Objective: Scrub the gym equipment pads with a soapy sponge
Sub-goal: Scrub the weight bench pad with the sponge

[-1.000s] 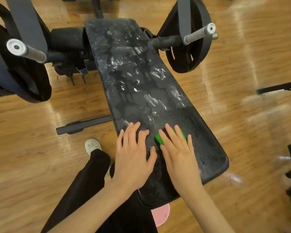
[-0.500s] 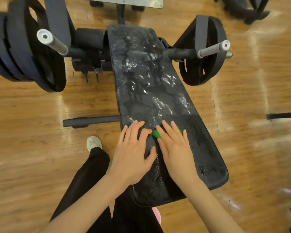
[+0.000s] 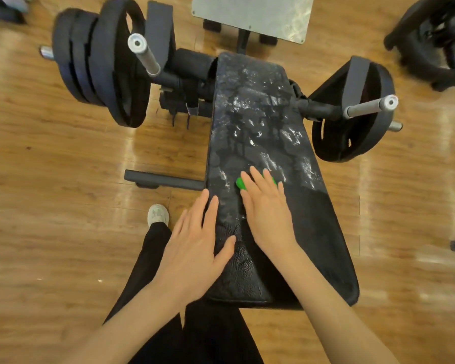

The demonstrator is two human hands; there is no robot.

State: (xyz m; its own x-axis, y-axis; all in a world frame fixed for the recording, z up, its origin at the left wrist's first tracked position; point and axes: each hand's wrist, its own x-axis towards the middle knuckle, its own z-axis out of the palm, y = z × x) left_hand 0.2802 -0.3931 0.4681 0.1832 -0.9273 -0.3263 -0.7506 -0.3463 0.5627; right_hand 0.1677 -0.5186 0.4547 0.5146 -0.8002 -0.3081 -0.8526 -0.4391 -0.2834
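The small bright green sponge [image 3: 239, 183] lies flat on the long black textured vinyl bench pad [image 3: 307, 232], about midway along it and nearer its left edge, mostly hidden under the right hand [image 3: 267, 214]. That hand presses it down with straight fingers laid over the top, not curled round it. The left hand [image 3: 195, 248] lies spread at the pad's left edge, thumb on the vinyl and fingers reaching past the rim, holding nothing.

White soapy smears cover the far half of the pad up to the sponge; the near half looks dull and unlathered, so the scrubbing appears about half done. To do this stroke well, keep the palm's weight over the sponge so it does not skid out on the slick film, draw it in overlapping passes toward the near end, and work right out to both side edges. The left hand should brace the pad.

Black weight plates [image 3: 103, 72] flank the bench on a wooden floor [image 3: 50, 219].
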